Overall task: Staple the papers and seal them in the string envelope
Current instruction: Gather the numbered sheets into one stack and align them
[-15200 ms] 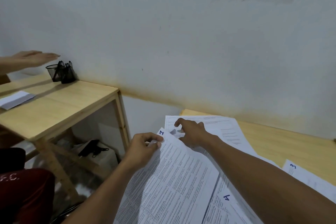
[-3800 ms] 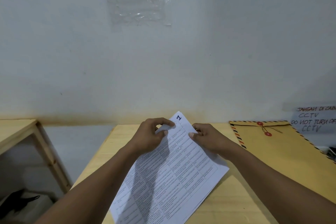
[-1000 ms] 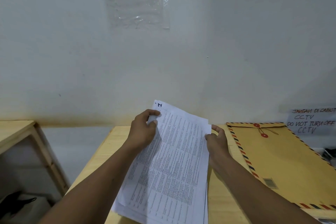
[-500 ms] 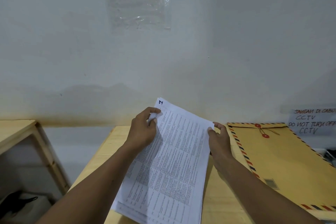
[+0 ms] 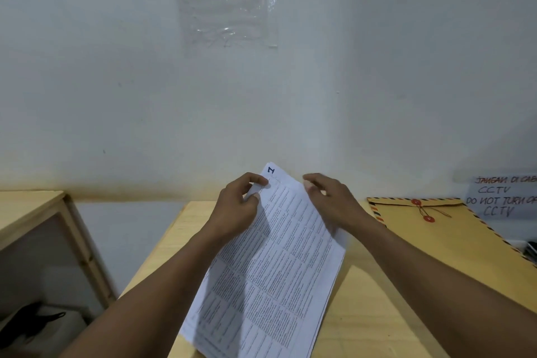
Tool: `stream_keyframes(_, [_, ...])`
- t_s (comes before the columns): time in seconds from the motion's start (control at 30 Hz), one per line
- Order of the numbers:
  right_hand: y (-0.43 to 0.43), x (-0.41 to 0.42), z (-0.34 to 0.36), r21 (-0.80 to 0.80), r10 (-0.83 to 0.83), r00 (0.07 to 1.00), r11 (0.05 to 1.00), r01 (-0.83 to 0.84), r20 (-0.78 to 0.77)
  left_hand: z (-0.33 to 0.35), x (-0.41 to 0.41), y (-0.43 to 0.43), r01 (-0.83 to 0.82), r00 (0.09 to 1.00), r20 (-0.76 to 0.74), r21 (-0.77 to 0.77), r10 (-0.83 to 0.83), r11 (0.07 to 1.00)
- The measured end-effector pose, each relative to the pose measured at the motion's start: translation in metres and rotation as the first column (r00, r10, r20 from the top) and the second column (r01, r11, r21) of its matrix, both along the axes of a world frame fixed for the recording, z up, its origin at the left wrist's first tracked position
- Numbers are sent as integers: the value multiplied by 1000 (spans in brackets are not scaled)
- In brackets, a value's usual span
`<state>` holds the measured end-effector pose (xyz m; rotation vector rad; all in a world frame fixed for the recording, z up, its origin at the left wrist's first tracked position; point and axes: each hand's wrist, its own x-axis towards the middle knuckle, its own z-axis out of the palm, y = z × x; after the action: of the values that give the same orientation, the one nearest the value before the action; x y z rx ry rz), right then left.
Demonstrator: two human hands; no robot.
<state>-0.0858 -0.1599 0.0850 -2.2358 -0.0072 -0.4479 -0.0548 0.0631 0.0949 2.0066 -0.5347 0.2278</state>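
Evidently both arms reach forward; left hand [image 5: 239, 208] pinches the papers [image 5: 276, 270] at the numbered corner, right hand [image 5: 334, 202] curls round their upper edge.

I read this as a plain office — wooden desk [image 5: 363, 314], printed papers [image 5: 276, 270], string envelope [image 5: 450, 241], a handwritten CCTV notice [image 5: 499, 197] on the wall [image 5: 116, 96].

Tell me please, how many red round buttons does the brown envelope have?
2. The upper button sits near the far edge of the envelope; the lower button sits just nearer to the person. The envelope's right part runs out of view, so more could be hidden.
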Motion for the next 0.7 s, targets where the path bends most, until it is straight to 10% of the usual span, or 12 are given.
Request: stream_keyframes(0.7, [-14, -10, 22, 49, 82, 996, 995, -83, 21, 1, 3, -18, 70, 997, 13, 24, -70, 997])
